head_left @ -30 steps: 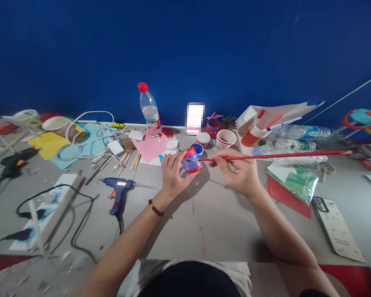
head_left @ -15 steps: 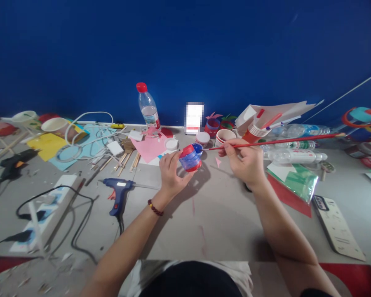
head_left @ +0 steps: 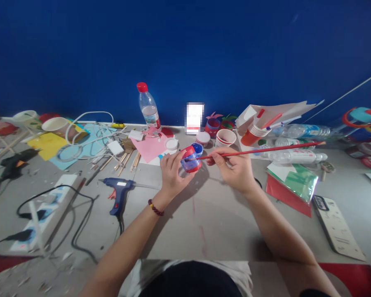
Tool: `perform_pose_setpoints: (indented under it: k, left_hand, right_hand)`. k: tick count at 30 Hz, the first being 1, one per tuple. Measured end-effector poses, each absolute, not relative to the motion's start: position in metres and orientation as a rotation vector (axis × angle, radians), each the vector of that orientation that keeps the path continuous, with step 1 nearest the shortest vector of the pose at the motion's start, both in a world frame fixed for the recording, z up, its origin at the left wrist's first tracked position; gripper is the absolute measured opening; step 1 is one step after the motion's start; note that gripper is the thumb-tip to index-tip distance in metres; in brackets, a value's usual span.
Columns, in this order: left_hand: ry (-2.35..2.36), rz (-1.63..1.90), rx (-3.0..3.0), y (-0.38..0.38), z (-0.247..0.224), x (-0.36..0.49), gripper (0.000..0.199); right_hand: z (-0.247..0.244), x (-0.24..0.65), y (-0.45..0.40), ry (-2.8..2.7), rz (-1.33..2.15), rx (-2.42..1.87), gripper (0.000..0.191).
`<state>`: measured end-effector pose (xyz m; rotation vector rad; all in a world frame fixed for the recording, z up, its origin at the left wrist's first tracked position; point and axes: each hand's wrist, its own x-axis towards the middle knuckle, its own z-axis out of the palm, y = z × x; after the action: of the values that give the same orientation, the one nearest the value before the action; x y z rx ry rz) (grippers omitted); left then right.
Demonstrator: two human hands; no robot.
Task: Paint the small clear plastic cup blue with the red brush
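Note:
My left hand (head_left: 174, 173) is closed round a small red cup (head_left: 191, 160) with blue paint across its middle, tilted above the table. Pinched in my right hand (head_left: 235, 167) is a long red paintbrush (head_left: 266, 150), its tip against the cup's blue side. Right behind the cup stands a small open pot of blue paint (head_left: 198, 148). A pinkish-white lidded jar (head_left: 203, 138) and stacked paper cups (head_left: 225, 137) are just beyond.
To the left lie a blue glue gun (head_left: 117, 194), a white power strip (head_left: 49, 210) with black cables, and pink paper (head_left: 148, 148). A bottle with a red cap (head_left: 148, 108) stands at the wall. On the right are plastic bottles (head_left: 297, 156), green film (head_left: 299, 181) and a phone (head_left: 340, 227).
My right hand has moved left and slightly down, bringing the brush tip from the blue paint pot onto the cup's side. My left hand and the cup have shifted only slightly.

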<state>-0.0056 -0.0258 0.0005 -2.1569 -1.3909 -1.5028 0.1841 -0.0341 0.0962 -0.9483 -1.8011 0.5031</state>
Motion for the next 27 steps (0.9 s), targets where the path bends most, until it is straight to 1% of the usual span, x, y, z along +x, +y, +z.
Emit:
perform_pose_setpoints:
  k: [5, 12, 17, 23, 27]
  left_hand:
    - [-1.376, -1.504, -2.171, -0.024, 0.0, -0.009, 0.065]
    - [-1.382, -1.521, -2.185, -0.025, 0.003, -0.008, 0.065]
    - [-1.408, -1.531, -2.189, -0.024, 0.001, -0.008, 0.063]
    - [-1.437, -1.531, -2.158, -0.023, -0.002, -0.009, 0.065]
    - [-1.469, -1.522, -2.165, -0.024, 0.001, -0.009, 0.065]
  right_hand:
    - [0.101, 0.193, -0.028, -1.711, 0.491, -1.001, 0.018]
    - [0.085, 0.212, -0.005, -1.618, 0.516, -1.093, 0.021]
    - [0.09, 0.207, -0.013, -1.754, 0.371, -1.133, 0.018]
    - [0.1, 0.194, -0.031, -1.917, 0.191, -1.038, 0.017]
    - [0.101, 0.188, -0.04, -1.975, 0.175, -0.98, 0.017]
